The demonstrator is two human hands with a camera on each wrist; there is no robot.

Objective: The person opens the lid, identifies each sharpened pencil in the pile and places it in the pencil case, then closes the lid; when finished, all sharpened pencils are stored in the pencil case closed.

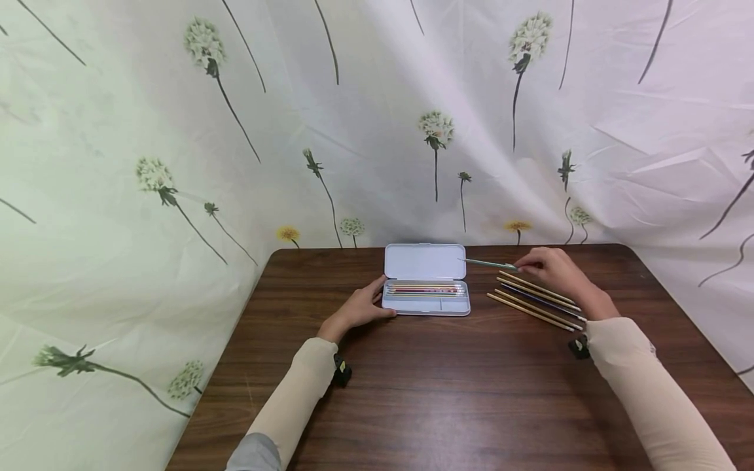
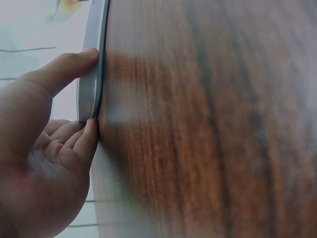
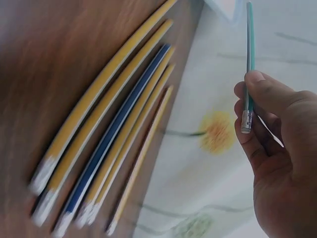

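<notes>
A light-blue pencil case (image 1: 425,310) lies open on the table, its lid (image 1: 424,261) tilted back. Several pencils (image 1: 425,290) lie side by side in its long rear compartment. My left hand (image 1: 360,306) grips the case's left end, the thumb at one side and the fingers at the other; the left wrist view has the case edge (image 2: 91,94) between them. My right hand (image 1: 550,268) pinches a green pencil (image 1: 489,263) near its eraser end, above the table. In the right wrist view the green pencil (image 3: 249,59) points away from the hand (image 3: 282,129).
On the right of the table lie several yellow pencils (image 1: 530,311) and a dark blue pencil (image 3: 116,126), roughly parallel, erasers toward me. Behind the brown wooden table (image 1: 436,392) hangs a white cloth (image 1: 377,131) with dandelion prints.
</notes>
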